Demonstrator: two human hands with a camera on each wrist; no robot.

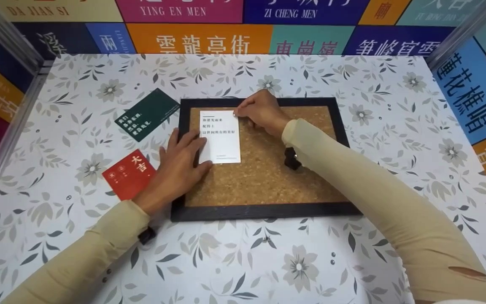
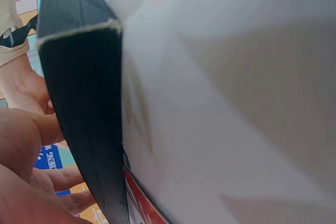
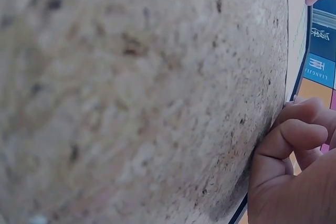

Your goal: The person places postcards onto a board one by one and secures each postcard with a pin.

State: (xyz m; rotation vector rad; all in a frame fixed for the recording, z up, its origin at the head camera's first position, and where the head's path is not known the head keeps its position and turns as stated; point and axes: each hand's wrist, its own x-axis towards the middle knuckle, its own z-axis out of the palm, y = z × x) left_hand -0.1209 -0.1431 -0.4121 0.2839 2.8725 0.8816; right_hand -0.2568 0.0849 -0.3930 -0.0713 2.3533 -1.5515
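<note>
A white card (image 1: 220, 145) printed with dark characters lies upright on the left part of a cork board (image 1: 285, 177) with a black frame (image 1: 264, 212). My left hand (image 1: 182, 162) reaches over the frame's left side, its spread fingertips and thumb resting on the card's left edge. At the card's upper right corner, my right hand (image 1: 264, 112) pinches a small pale push pin (image 1: 235, 113) between thumb and finger. The pin is mostly hidden by the fingertips. In the right wrist view, the curled fingers of this hand (image 3: 294, 150) are close against the cork.
Left of the board lie a dark green card (image 1: 148, 114) and a red card (image 1: 127, 175), the red one partly under my left forearm. A floral-patterned tabletop (image 1: 226, 261) is beneath everything. Colourful lettered panels (image 1: 201, 40) stand along the back and sides.
</note>
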